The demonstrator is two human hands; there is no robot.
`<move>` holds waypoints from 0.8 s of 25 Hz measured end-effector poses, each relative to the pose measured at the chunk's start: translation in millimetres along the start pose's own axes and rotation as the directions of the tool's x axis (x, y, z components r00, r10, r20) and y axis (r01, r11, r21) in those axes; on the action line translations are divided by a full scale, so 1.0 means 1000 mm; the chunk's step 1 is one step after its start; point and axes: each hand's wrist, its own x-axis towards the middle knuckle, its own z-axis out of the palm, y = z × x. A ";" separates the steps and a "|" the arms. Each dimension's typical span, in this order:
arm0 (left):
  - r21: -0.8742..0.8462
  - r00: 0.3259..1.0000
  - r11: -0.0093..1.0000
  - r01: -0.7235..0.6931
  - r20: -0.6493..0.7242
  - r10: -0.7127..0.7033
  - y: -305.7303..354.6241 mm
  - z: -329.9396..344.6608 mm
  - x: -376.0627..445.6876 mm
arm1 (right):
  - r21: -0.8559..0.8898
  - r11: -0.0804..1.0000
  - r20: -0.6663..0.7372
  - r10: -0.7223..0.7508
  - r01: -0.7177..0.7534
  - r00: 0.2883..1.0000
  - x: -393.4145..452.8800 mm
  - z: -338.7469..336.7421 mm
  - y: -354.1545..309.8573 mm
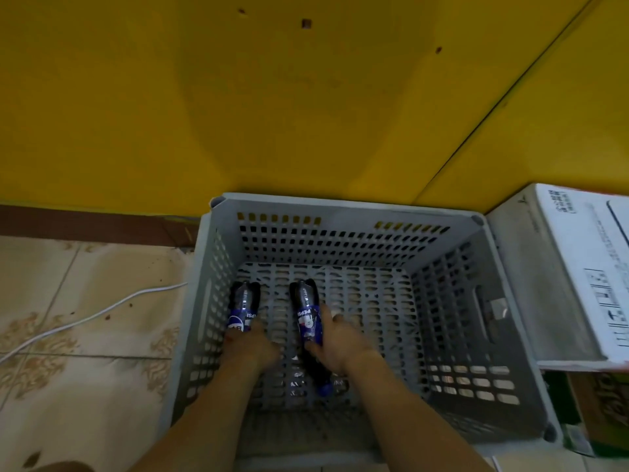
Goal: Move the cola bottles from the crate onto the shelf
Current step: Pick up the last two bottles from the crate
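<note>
- While both hands are down inside the grey crate (pixel 343 206), the step in hand looks like the pick-up: each hand takes one cola bottle off the crate floor.
- Left hand (pixel 250 345) is curled round the left bottle (pixel 243 306), which lies against the left wall of the crate with its base pointing to the far side.
- Right hand (pixel 335 345) grips the right bottle (pixel 308 315) around its blue label; thumb on the left side, fingers wrapped over the right. Its blue cap points to the near side, below the hand.
- Both bottles appear to lie flat on the perforated floor, apart from each other; no other bottle is plainly seen in the crate.
- No shelf is in view, only a yellow wall (pixel 306 114) beyond the crate and a white carton (pixel 585 267) to the right.
- Next move, as I judge it: lift both bottles clear of the crate walls, turn them upright, then carry them to the shelf.
</note>
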 end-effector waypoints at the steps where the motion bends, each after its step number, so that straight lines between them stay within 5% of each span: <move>1: 0.024 1.000 1.000 -0.001 -0.002 0.001 0.001 0.000 0.004 | -0.001 1.000 0.041 -0.006 0.006 0.999 0.007 0.000 0.002; 4: 0.135 0.998 0.991 -0.003 -0.060 0.011 0.001 -0.004 0.005 | -0.125 0.989 0.054 -0.069 0.076 0.996 0.020 0.002 0.004; 8: 0.372 0.974 0.919 -0.132 -0.124 0.190 0.006 -0.012 -0.008 | -0.447 0.878 0.028 -0.177 0.171 0.984 0.026 0.003 0.005; 13: 0.728 0.921 0.625 -0.281 0.021 0.389 0.031 -0.017 -0.018 | -0.741 0.555 0.138 -0.424 0.377 0.895 0.034 0.003 0.019; 18: 0.884 0.854 0.280 -0.373 0.210 0.475 0.039 -0.026 -0.004 | -0.774 0.459 0.207 -0.468 0.436 0.859 0.042 0.006 0.031; 20: 0.899 0.856 0.222 -0.377 0.246 0.455 0.044 -0.028 0.001 | -0.777 0.448 0.216 -0.469 0.442 0.856 0.045 0.006 0.030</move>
